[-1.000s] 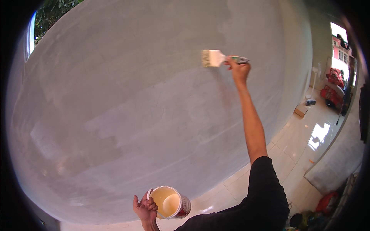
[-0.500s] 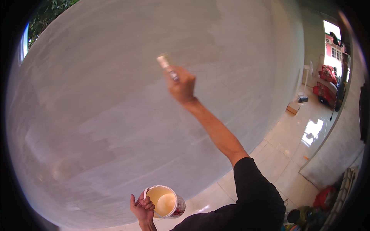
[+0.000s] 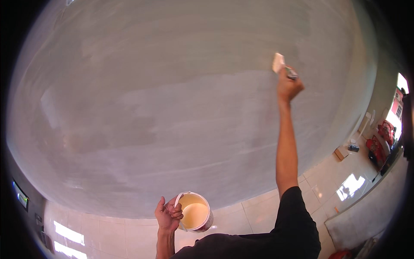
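My right arm reaches up to a large grey wall (image 3: 181,108). In my right hand (image 3: 290,87) is a wide paintbrush (image 3: 278,63), its pale bristles at the wall in the upper right; the hand is closed round its handle. Low in the middle, my left hand (image 3: 169,215) grips the white handle of a small bucket (image 3: 208,219). Pale yellowish liquid (image 3: 194,213) stands inside it. Darker, wet-looking patches cover the upper wall, with a lighter band beneath them.
Shiny pale floor tiles (image 3: 258,211) run along the wall's foot. A small cardboard box (image 3: 341,153) lies at the right by the wall, with a dark item (image 3: 353,147) beside it. Farther off are red patterned things (image 3: 376,149). A low grey partition (image 3: 366,220) stands at the lower right.
My right hand has swept the paintbrush across the wall to the right. The view has turned, showing more floor at the left; the bucket stays in my left hand.
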Demonstrator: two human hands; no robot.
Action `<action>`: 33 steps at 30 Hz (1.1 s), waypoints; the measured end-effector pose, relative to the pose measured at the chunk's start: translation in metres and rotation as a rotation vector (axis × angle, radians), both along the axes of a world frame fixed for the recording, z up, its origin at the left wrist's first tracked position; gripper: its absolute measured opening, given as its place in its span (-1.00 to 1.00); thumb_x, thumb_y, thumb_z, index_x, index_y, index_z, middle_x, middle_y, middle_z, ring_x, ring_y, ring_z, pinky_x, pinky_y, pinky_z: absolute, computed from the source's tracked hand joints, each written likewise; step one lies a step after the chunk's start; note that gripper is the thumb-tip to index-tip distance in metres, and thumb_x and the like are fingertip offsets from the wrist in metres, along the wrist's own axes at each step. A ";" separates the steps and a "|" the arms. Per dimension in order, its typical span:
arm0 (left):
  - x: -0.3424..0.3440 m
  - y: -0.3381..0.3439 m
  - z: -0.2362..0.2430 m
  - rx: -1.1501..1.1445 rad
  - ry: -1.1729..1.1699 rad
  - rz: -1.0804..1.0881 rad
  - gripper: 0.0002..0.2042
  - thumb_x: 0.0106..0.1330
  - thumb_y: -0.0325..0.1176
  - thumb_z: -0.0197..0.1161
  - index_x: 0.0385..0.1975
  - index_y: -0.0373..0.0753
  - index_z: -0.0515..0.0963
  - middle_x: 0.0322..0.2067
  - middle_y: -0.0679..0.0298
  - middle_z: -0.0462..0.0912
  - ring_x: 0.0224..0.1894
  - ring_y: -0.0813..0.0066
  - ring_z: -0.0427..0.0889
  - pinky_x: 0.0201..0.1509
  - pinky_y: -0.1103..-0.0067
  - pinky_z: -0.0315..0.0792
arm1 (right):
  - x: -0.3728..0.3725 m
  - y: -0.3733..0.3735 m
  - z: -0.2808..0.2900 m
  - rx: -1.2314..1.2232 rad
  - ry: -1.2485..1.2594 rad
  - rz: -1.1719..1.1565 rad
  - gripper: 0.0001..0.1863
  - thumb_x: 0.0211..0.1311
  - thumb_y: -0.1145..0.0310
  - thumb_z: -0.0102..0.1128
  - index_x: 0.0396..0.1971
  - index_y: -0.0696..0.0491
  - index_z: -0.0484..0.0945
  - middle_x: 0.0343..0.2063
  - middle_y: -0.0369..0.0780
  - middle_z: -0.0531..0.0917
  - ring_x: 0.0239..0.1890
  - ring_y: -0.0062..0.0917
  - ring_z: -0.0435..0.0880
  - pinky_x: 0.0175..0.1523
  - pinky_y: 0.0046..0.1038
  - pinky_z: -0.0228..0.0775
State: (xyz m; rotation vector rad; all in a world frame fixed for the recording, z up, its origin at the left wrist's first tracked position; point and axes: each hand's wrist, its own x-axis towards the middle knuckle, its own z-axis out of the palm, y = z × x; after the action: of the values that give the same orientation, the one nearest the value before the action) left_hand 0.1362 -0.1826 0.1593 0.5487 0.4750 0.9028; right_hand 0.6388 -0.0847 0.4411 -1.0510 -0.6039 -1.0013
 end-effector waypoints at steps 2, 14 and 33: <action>-0.002 0.006 -0.012 0.001 0.004 -0.033 -0.26 0.49 0.22 -0.23 0.18 -0.46 0.44 -0.64 0.50 0.11 -0.68 0.73 -0.05 -0.57 0.71 -0.09 | -0.066 0.035 -0.012 -0.028 -0.218 -0.025 -0.87 0.18 0.42 0.40 -0.32 0.15 0.75 -0.50 -0.17 0.77 -0.50 -0.46 0.76 -0.37 -0.44 0.57; -0.020 0.014 -0.047 -0.017 0.036 -0.001 -0.29 0.51 0.19 -0.26 0.21 -0.41 0.44 -0.61 0.51 0.15 -0.67 0.74 0.00 -0.56 0.73 -0.06 | -0.208 0.104 -0.046 -0.203 -0.198 0.980 -0.88 0.26 0.41 0.38 -0.37 0.15 0.77 -0.52 -0.28 0.77 -0.48 -0.64 0.71 -0.38 -0.56 0.51; -0.025 0.015 -0.069 -0.010 -0.089 0.090 -0.40 0.58 0.11 -0.22 0.19 -0.33 0.46 -0.58 0.50 0.19 -0.58 0.82 -0.01 -0.57 0.82 -0.10 | -0.040 -0.104 -0.222 -0.478 0.180 0.909 -0.73 0.31 0.40 0.32 -0.16 0.33 0.65 -0.35 -0.08 0.74 -0.43 -0.47 0.72 -0.37 -0.49 0.44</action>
State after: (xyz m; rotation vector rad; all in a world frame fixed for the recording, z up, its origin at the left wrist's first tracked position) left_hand 0.1117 -0.1672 0.0904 0.4794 0.4260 1.0059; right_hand 0.5986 -0.1883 0.2188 -1.0864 -1.0663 0.0408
